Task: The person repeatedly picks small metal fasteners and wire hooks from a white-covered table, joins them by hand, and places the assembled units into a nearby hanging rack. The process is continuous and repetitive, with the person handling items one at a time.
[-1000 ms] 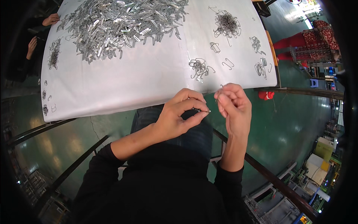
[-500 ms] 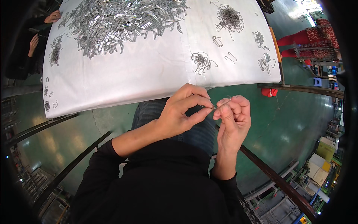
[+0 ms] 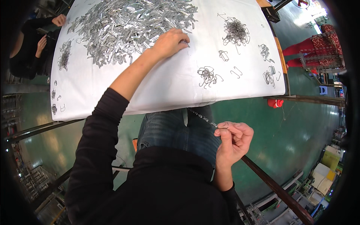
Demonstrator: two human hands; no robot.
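Observation:
My left hand [image 3: 169,44] rests on the white table at the right edge of a large pile of flat silver metal links [image 3: 123,32]. Its fingers are bent and drawn together at the tips; what they pinch is too small to make out. Over my lap, my right hand [image 3: 235,140] pinches the end of a metal link chain [image 3: 202,117] between thumb and fingers. From there the chain runs up and left toward the table's front edge. A thin piece of wire seems to show at the right fingertips.
To the right on the white table [image 3: 150,88] lie bent wire hooks: a tangled heap [image 3: 236,32], a smaller cluster [image 3: 209,76] and several loose ones. Small wire piles [image 3: 64,56] lie at the left edge. A co-worker's hands [image 3: 42,45] are at the far left; another person in red stands right.
My left hand has left my right hand and reached forward to the link pile. My right hand has lowered slightly, and the chain now shows hanging from it.

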